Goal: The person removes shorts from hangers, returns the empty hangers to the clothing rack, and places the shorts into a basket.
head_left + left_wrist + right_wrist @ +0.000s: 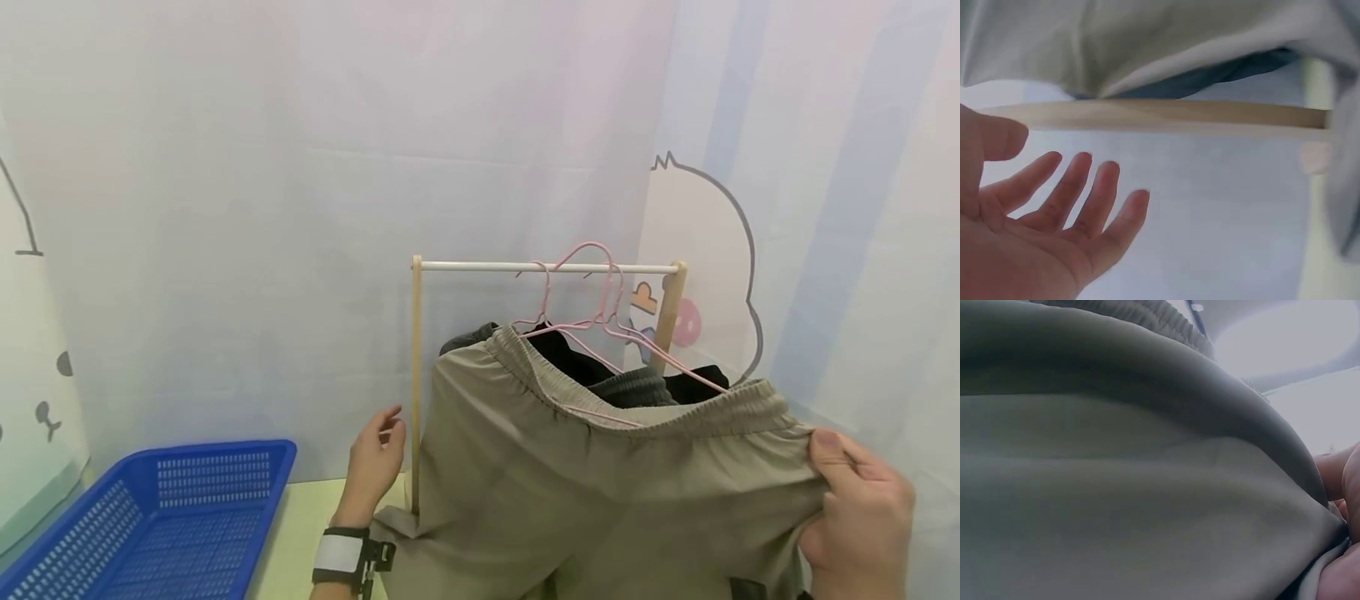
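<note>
Khaki elastic-waist trousers [600, 492] hang on a pink hanger [592, 321], whose hook arches at the rail. My right hand [862, 500] pinches the trousers' right side just below the waistband, drawing the fabric outward. In the right wrist view, the stretched cloth [1135, 506] runs into the fingers at the right edge. Beside the rack's left post, my left hand [377, 458] is raised with loosely bent fingers and nothing in it. The left wrist view shows that palm [1035, 250] apart from the wooden post [1166, 115] and the cloth.
Behind the khaki pair hang dark garments [637, 385] on other pink hangers. The rack's white rail [472, 267] joins two wooden posts. A blue plastic basket [202, 533] stands at the left on a pale yellow surface [307, 517]. Printed curtains [225, 250] enclose the area.
</note>
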Available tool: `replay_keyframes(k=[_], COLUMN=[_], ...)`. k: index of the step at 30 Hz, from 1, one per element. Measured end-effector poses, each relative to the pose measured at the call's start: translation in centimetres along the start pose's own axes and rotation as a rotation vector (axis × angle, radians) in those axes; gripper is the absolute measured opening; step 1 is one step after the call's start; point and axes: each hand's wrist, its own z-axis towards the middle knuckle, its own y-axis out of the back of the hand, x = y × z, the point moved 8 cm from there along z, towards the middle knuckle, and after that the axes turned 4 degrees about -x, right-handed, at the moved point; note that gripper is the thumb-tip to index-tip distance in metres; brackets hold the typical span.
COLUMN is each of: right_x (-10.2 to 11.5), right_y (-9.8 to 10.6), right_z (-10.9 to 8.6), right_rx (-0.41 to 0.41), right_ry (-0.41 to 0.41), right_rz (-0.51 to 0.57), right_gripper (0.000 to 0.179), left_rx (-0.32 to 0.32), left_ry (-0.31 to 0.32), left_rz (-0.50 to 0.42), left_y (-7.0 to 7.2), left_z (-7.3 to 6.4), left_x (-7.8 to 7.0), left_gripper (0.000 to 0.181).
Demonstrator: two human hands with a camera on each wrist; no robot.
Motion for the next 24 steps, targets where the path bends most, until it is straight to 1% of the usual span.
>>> replay_keyframes(k=[1,2,4,5,6,8,9,11,13,15,17,18,20,24], right_x=[0.1,0.2,0.5,0.6,0.8,0.9,0.9,0.6,0.1,-0.5,-1.2,-1.7,-2.7,-4.9], right_y=[0.0,-0.1,-0.7,-1.3,-1.8,-3.3,-4.1,-5.8,-7.4,-9.0,-10.6,-11.5,-13.1,-15.3], right_z=[-0.1,-0.2,-0.4,-0.6,-0.9,-1.4,-1.8,-2.9,-3.9,-4.9,-5.7,-6.1,-6.9,-7.9], right_rx=[0.015,0.061,0.158,0.227,0.301,0.413,0.451,0.511,0.525,0.562,0.600,0.623,0.668,0.713], right_ry=[0.024,0.046,0.080,0.087,0.087,0.069,0.058,0.040,0.051,0.069,0.075,0.072,0.064,0.071], right_rz=[0.023,0.074,0.227,0.316,0.397,0.528,0.547,0.534,0.465,0.408,0.376,0.353,0.305,0.160], right_gripper=[0.044,0.041,0.035,0.033,0.032,0.031,0.032,0.033,0.034,0.034,0.034,0.034,0.034,0.035], left_rx=[-0.017,-0.033,-0.057,-0.069,-0.078,-0.107,-0.124,-0.148,-0.171,-0.176,-0.169,-0.163,-0.124,-0.028], left_ry=[-0.002,-0.002,0.003,0.001,-0.002,-0.013,-0.033,-0.072,-0.131,-0.186,-0.231,-0.241,-0.227,-0.180], left_rz=[-0.005,-0.010,-0.013,-0.010,-0.006,0.014,0.018,0.052,0.100,0.160,0.243,0.286,0.352,0.441], left_y=[0.6,1.2,2.6,3.3,4.2,6.3,7.5,10.0,12.1,13.7,14.7,15.2,15.9,16.9], left_z=[0.1,0.1,0.3,0.3,0.2,-0.3,-0.7,-1.8,-3.0,-4.2,-5.2,-5.6,-6.2,-6.5], left_x=[-0.4,-0.9,-2.0,-2.7,-3.5,-5.3,-6.4,-8.8,-11.2,-13.3,-14.7,-15.1,-15.2,-14.1], left_gripper=[0.039,0.039,0.040,0.040,0.041,0.042,0.042,0.042,0.040,0.037,0.034,0.032,0.034,0.038])
